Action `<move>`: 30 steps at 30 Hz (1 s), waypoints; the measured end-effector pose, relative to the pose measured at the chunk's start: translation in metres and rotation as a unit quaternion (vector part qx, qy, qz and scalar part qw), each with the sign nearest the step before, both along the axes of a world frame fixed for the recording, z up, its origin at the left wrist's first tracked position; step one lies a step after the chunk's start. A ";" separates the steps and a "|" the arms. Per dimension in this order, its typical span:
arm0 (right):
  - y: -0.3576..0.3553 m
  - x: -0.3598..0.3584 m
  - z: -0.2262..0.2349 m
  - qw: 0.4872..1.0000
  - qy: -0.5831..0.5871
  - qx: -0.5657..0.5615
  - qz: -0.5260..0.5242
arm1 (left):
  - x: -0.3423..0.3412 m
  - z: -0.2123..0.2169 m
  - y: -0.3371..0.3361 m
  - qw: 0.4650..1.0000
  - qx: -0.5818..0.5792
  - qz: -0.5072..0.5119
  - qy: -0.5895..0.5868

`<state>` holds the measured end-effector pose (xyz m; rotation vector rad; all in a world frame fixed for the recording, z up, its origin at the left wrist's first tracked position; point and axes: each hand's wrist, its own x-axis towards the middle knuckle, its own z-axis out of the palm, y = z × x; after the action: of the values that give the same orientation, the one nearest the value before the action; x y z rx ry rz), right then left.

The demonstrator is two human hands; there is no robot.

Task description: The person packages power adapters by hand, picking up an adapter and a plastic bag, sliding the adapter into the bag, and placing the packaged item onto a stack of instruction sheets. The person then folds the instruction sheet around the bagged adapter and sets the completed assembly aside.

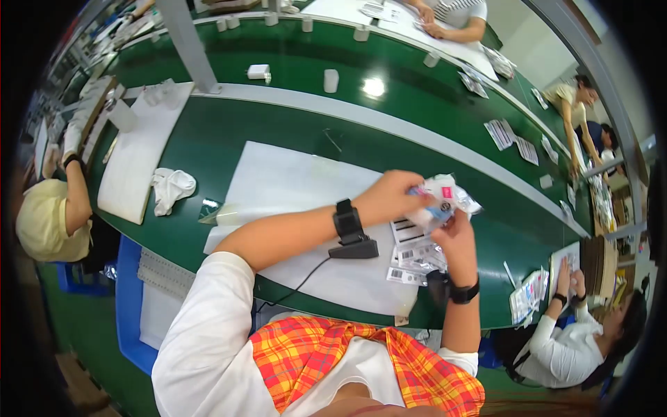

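Observation:
Between my two hands is a clear plastic packet (447, 192) with white contents and a small pink patch, lifted over the right part of a white mat (278, 174). My left hand (392, 198) pinches it from the left side, fingers closed. My right hand (456, 240) grips its lower right edge with the fingertips. What exactly lies inside the packet I cannot make out. Just below, several flat clear bags with barcode labels (406, 275) lie in an overlapping pile, partly hidden by my right hand. A black wrist device (353, 249) with a cable hangs at my left wrist.
A crumpled white cloth (171, 189) lies on the green table left of the mat. Beyond a grey rail (326, 111), a green belt carries white adapters (331, 80) and bags (500, 133). Co-workers sit on both sides and across. A blue bin (128, 306) stands below left.

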<state>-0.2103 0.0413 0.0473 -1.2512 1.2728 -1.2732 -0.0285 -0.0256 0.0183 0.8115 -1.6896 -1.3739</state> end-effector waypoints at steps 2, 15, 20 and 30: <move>0.006 0.010 -0.013 0.991 0.133 -0.024 -0.016 | -0.003 0.000 0.009 1.000 0.023 -0.001 0.015; -0.003 -0.061 -0.041 0.989 0.139 -0.056 0.015 | 0.000 -0.021 -0.003 0.972 -0.218 -0.016 -0.089; 0.037 -0.032 0.005 0.773 0.560 -0.236 0.183 | 0.004 -0.011 0.013 0.873 -0.317 -0.136 -0.344; 0.036 0.016 -0.014 0.906 0.398 -0.065 0.128 | 0.008 -0.027 0.007 0.891 -0.290 -0.182 -0.300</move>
<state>-0.1946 0.0778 0.0337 -2.0811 1.5080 -0.6597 -0.0204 -0.0184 -0.0086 0.6093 -2.6712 -0.7650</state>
